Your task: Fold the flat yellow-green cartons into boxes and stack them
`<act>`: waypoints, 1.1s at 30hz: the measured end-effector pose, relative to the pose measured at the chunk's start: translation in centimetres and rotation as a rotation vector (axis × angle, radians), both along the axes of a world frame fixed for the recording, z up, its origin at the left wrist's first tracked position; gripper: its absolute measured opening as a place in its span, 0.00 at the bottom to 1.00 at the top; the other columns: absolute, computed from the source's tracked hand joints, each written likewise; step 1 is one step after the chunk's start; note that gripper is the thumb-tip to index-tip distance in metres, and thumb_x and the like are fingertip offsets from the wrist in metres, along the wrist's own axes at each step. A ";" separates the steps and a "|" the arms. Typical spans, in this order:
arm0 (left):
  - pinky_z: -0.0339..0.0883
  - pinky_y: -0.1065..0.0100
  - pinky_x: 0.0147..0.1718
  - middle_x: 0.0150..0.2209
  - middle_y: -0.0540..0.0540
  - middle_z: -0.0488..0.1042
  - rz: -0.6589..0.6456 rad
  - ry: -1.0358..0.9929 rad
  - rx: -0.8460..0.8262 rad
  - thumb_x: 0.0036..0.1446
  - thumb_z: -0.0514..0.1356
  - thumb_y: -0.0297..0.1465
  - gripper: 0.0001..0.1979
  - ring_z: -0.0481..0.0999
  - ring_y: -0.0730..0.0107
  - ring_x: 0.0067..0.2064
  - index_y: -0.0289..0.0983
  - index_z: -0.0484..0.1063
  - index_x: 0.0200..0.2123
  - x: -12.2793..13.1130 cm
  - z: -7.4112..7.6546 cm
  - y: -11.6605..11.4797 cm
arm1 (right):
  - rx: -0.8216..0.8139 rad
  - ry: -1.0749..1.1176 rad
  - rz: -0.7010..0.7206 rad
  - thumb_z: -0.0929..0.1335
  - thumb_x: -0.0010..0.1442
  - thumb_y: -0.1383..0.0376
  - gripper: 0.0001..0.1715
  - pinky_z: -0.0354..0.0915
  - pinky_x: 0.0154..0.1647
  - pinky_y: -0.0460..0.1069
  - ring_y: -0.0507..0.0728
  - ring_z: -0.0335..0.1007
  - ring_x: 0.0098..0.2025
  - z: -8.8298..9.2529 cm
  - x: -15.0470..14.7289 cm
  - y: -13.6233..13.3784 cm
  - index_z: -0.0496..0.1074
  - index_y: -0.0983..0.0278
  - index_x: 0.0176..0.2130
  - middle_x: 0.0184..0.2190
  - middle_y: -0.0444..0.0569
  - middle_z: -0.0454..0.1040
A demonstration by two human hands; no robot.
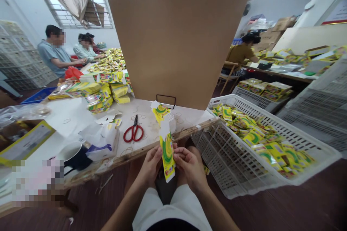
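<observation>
A small yellow-and-green printed carton [168,155] is held upright over my lap, its white flap pointing up. My left hand [152,161] grips its left side with closed fingers. On the other side, my right hand [187,162] pinches the carton's right edge between thumb and fingers. Just beyond, a stack of similar flat cartons [162,112] rests at the table edge in front of a black wire stand [166,101]. Red-handled scissors [133,132] lie on the table to the left of the stack.
A white plastic crate [238,158] full of yellow cartons stands at my right. A large cardboard sheet [179,43] rises behind the table [148,124]. On the left are a dark mug [76,155], a tissue pack [101,142] and bundled cartons [99,97]. Several people sit at work farther off.
</observation>
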State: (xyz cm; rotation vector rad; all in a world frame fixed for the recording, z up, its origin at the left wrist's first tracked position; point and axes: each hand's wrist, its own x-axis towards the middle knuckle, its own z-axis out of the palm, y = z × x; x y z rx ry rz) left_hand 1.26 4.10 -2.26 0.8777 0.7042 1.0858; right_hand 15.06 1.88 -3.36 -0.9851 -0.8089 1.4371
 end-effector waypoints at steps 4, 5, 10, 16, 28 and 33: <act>0.68 0.58 0.49 0.44 0.39 0.79 0.028 0.087 0.110 0.53 0.62 0.41 0.21 0.75 0.53 0.49 0.34 0.75 0.46 0.1 -0.1 -0.3 | 0.002 -0.035 -0.004 0.76 0.44 0.52 0.23 0.64 0.25 0.45 0.51 0.67 0.25 0.5 0.1 -0.2 0.74 0.65 0.34 0.27 0.46 0.75; 0.69 0.59 0.49 0.44 0.40 0.79 0.033 0.109 0.129 0.54 0.62 0.40 0.20 0.75 0.54 0.49 0.34 0.74 0.46 0.2 -0.2 -0.4 | 0.015 -0.062 -0.012 0.76 0.43 0.51 0.24 0.65 0.26 0.46 0.52 0.69 0.26 0.6 0.1 -0.3 0.74 0.65 0.33 0.27 0.47 0.75; 0.72 0.62 0.41 0.37 0.43 0.80 0.112 0.136 0.100 0.54 0.62 0.42 0.19 0.78 0.58 0.42 0.33 0.74 0.43 0.7 -0.3 -0.2 | 0.059 -0.207 -0.016 0.74 0.44 0.46 0.26 0.70 0.33 0.51 0.58 0.73 0.30 1.4 0.1 -0.5 0.72 0.65 0.31 0.27 0.50 0.76; 0.72 0.64 0.39 0.38 0.43 0.80 0.191 0.267 0.124 0.54 0.61 0.41 0.20 0.78 0.59 0.41 0.34 0.69 0.46 0.5 -0.6 -0.2 | 0.129 -0.443 -0.059 0.70 0.53 0.51 0.19 0.68 0.32 0.50 0.57 0.71 0.31 1.5 0.1 -0.5 0.68 0.65 0.30 0.27 0.48 0.74; 0.71 0.67 0.36 0.40 0.43 0.77 -0.117 0.138 0.178 0.54 0.63 0.31 0.22 0.79 0.60 0.40 0.40 0.56 0.49 -1.0 0.7 -1.5 | 0.401 -0.495 0.148 0.67 0.59 0.62 0.15 0.64 0.35 0.46 0.53 0.68 0.34 2.3 2.7 0.8 0.69 0.61 0.47 0.35 0.45 0.73; 0.70 0.66 0.36 0.39 0.44 0.77 -0.164 0.115 0.135 0.54 0.63 0.31 0.20 0.79 0.61 0.39 0.40 0.56 0.46 -0.8 0.3 -1.9 | 0.434 -0.618 0.101 0.65 0.62 0.61 0.10 0.64 0.37 0.47 0.54 0.69 0.34 2.2 3.0 0.6 0.72 0.63 0.32 0.30 0.46 0.73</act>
